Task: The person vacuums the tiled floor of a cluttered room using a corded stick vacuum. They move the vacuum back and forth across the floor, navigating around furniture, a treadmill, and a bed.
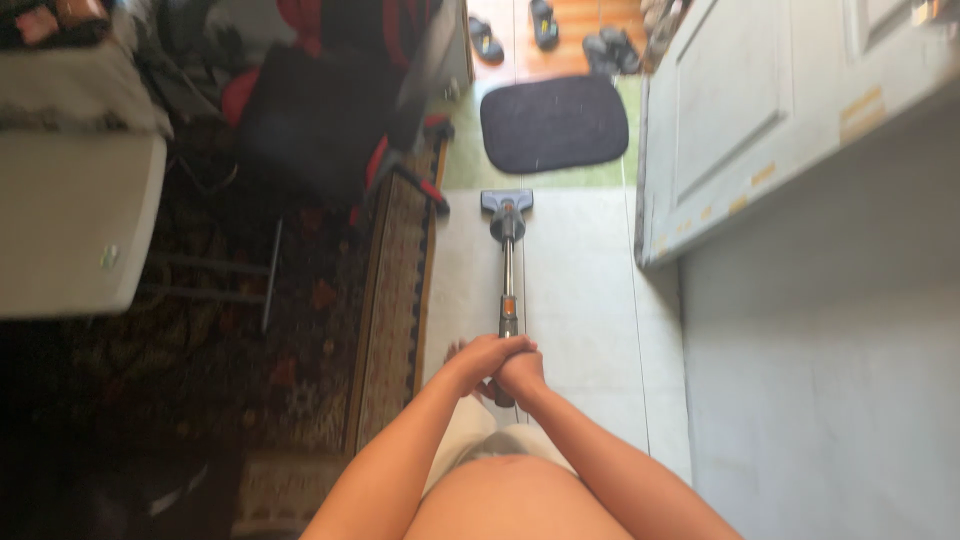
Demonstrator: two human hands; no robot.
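The stick vacuum cleaner (507,270) stands on the pale tiled floor (580,330), its handle clasped by both hands. The left hand (487,355) and right hand (520,375) are wrapped together around it. Beside the tube lies a patterned carpet (390,330). Its head (506,201) is just before a dark oval doormat (553,123); sandals (485,40) lie beyond.

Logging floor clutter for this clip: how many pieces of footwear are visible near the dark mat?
4, though blur may hide more. Two sandals lie on the wooden floor beyond the mat: one left, one beside it. A dark pair sits to the right, by the door.
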